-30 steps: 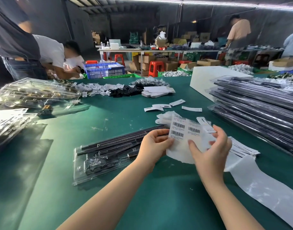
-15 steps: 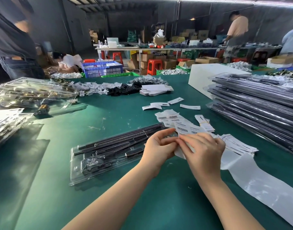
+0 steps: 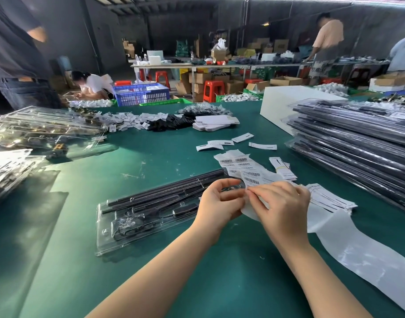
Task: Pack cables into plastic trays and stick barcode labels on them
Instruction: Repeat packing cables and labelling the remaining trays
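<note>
Both hands have dropped from the raised position of a second ago, when the label sheet was held up facing the camera; they are now low over the counter [image 3: 151, 283], meeting at the sheet's near edge. Left hand [image 3: 219, 203] has its fingers curled with thumb and fingertips pinching the edge of the barcode label sheet [image 3: 249, 177]. Right hand [image 3: 281, 203] is curled too, fingertips nipping the same edge from the other side, which looks like peeling one label off the backing: one hand anchors, the other lifts. Whether a label is already free I cannot tell, the fingers cover that spot. Sheet is white, crumpled, with several black barcodes printed in rows, its far end lying on the counter. A long strip of bare glossy backing paper [image 3: 362, 255] trails off to the right, so plenty of labels seem used already. Target, the clear plastic tray [image 3: 109, 226], lies just left of the hands on the green counter, holding long black rods and coiled black cables in its moulded pockets; no label visible on it yet. It sits close so the sticker travels a short way. Packed trays [image 3: 357, 143] are stacked on the right, more clear trays [image 3: 43, 129] on the left.
</note>
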Tool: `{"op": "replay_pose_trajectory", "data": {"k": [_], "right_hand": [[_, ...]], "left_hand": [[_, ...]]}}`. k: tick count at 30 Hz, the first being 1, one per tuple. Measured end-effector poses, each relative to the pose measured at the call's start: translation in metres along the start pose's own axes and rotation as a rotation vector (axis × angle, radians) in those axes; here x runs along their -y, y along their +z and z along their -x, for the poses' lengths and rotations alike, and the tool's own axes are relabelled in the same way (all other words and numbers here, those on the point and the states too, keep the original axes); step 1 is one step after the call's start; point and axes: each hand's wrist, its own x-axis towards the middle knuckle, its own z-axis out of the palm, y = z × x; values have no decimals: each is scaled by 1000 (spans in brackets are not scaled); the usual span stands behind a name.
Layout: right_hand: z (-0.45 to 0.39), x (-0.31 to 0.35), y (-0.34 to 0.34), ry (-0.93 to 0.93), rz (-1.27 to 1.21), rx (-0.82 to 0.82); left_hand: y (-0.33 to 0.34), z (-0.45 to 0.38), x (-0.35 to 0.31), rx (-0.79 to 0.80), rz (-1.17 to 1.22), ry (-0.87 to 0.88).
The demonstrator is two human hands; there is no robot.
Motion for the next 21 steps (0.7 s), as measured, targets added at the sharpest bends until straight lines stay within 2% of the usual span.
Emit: {"op": "replay_pose_trajectory", "data": {"k": [3,6,8,11,13,15,16,18,19,21], "right_hand": [[-1,1,0,-15,26,4],[-5,3,-1,166,-77,45],[-11,-5,-4,509,-285,3],[-21,-33,-17,1120,-612,-268],[-23,-48,-27,1241,-618,-415],[-21,-46,-32,1149,-493,-443],[-20,-40,-32,1020,-414,-432],[-17,-21,-30,644,-271,-359],[-16,-9,-26,451,-227,-312],[-20,20,-16,160,-185,-209]], "left_hand": [[1,0,1,-9,-22,-7],[2,-1,4,-26,-79,-12],[2,-3,7,-72,-155,-10],[6,-9,10,-136,-295,4],[11,-13,8,-114,-398,8],[14,-14,3,-21,-536,-3],[13,-12,1,15,-621,8],[4,-3,-10,17,-725,91],[-4,4,-17,-12,-709,132],[-24,21,-33,-55,-520,113]]}}
